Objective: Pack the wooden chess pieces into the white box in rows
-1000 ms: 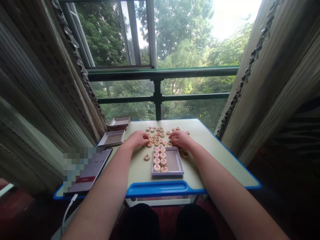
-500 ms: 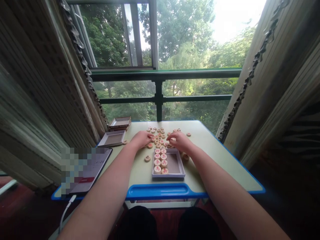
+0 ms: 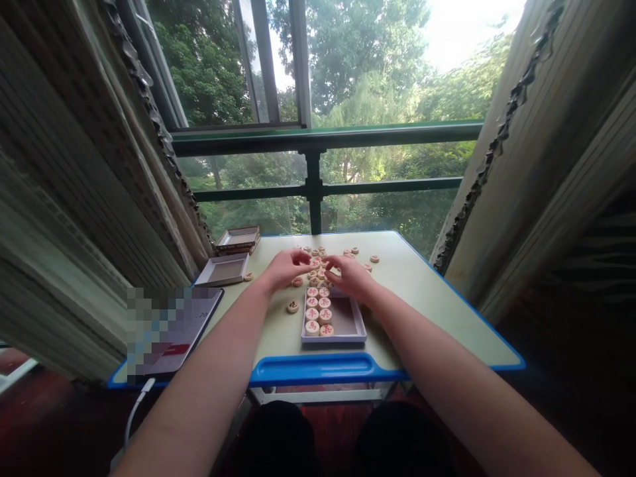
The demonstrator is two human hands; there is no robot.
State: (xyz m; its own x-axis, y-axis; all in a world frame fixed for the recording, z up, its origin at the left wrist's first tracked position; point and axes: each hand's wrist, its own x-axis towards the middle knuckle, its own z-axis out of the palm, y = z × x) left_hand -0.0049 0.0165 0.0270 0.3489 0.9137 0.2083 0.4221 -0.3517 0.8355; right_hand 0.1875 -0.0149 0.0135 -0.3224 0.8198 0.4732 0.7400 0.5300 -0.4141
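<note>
My left hand (image 3: 291,268) reaches over a heap of round wooden Chinese chess pieces, its thumb and forefinger apart beside a piece with a red character (image 3: 315,264). Opposite it, my right hand (image 3: 348,275) hovers over the heap's right side, fingers parted and slightly bent. I cannot see a piece held in either hand. Nearer to me, a shallow white box (image 3: 348,318) contains two columns of red-marked pieces (image 3: 325,317) on its left; its grey bottom shows on the right. A dark-marked piece (image 3: 292,307) lies left of the box.
At the left stand an open box tray (image 3: 223,269) and stacked box parts (image 3: 238,238). A tablet (image 3: 183,338) with a white cable lies at the table's left edge. Single pieces (image 3: 374,259) are scattered at the back right. The table has a blue rim (image 3: 313,370).
My hands have drawn closer together over the heap, the left moving right and the right moving slightly left. The view has tilted down a little. The boxed pieces look the same.
</note>
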